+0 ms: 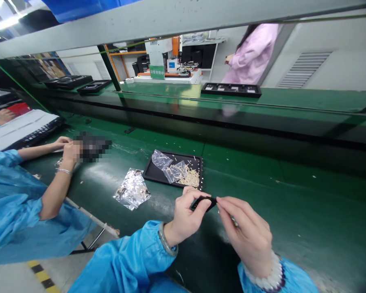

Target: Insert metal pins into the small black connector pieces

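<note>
One left hand [184, 215], one right hand [248, 232], one black part [212, 202]

Three wristbands [167, 242], one person in pink [252, 51], one green sign [157, 72]; one black tray [155, 175] with pale pieces [190, 177] too many to count, one or two clear bags [161, 160] inside, one shiny bag [132, 189] outside

Filmed from up on the head, just above and behind both hands [250, 232], pretty close. Looking forward and kinda down across the counter [247, 169], wide enough to catch the wall [354, 53] way past the hands.

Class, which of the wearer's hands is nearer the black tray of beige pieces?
Left. The left hand is by the black tray's near right corner; the right hand is farther to the right.
</note>
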Motion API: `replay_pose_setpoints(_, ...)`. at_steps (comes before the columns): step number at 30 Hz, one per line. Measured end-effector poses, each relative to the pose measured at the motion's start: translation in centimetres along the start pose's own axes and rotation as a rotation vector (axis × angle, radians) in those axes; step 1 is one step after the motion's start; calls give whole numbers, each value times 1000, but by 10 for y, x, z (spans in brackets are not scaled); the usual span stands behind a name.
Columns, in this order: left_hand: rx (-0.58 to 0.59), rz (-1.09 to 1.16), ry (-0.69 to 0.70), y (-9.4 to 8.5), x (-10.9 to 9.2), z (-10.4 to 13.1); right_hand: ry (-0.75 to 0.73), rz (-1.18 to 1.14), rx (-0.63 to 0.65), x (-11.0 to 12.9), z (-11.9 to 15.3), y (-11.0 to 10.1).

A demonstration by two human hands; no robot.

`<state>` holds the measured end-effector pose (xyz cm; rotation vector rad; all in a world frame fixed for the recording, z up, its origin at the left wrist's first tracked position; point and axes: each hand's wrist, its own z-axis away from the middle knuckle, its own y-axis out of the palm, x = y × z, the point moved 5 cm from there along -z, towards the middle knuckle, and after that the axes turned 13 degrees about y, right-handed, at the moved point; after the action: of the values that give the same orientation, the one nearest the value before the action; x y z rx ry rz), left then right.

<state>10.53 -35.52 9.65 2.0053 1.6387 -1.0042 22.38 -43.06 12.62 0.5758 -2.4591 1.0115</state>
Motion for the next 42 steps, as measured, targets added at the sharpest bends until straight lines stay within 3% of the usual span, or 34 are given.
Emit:
replay_pose_setpoints(4,37,-106,181,2,-10,-5,-105,130,0,2,2,1)
replay_pose_setpoints(6,63,-130,206,3,-11,-6,-136,161,11,2,3,2)
replay_pose_setpoints(9,94,-78,81,4,-6,-4,-105,126,32,2,1,2)
replay_pose_setpoints(15,83,258,-369,7,14,4,182,-116,31,-12,-11,-8)
replay_pose_setpoints(21,4,567,-596,15,25,9,223,-142,65,-16,-13,-7)
replay_pose_setpoints(37,-110,966,-738,23,32,9,183,-244,216,-5,-7,8)
replay_pose_setpoints(42,-124,986,-755,24,32,9,164,-234,218,-3,-4,12)
